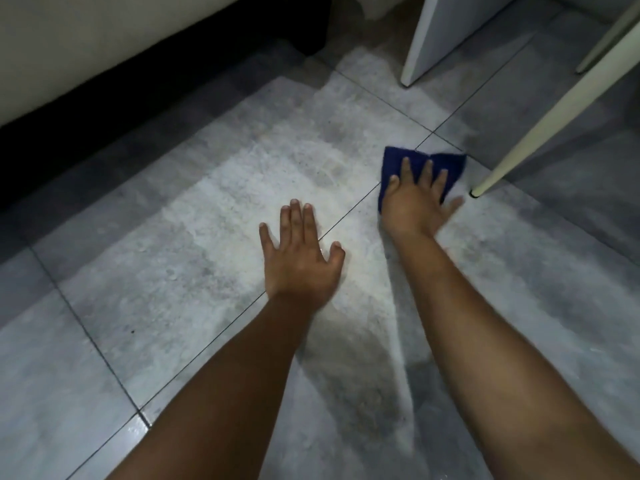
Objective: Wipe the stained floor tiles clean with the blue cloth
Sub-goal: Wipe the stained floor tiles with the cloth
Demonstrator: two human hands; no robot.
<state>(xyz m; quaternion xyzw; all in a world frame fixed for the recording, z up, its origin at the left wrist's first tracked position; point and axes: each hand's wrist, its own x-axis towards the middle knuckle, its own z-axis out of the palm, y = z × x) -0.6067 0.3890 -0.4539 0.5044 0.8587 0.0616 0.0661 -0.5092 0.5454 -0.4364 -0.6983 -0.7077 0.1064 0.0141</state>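
Cream upholstery (104, 46) fills the upper left corner, with a black base (69, 133) running under it down to the floor. Grey floor tiles (156, 306) spread across the rest of the view, crossed by thin dark grout lines. A pale, chalky stain (242, 188) mottles the middle tiles.

Near the centre, the left hand (299, 258) lies flat, palm down, on the stained tile. Its fingers are straight, the little finger and thumb spread out to the sides and the three middle fingers close together. It holds nothing.

Further right and a little farther away, the right hand (414, 202) presses flat on the blue cloth (453, 161). Its fingers are straight and slightly apart on top of the fabric, not curled round it. The cloth lies crumpled on the floor under this hand, beside a crossing of grout lines, its far edge showing past the fingertips.

Just right of the cloth, a slanted cream leg (540, 123) meets the floor. A white panel (440, 36) stands behind, toward the top of the view.
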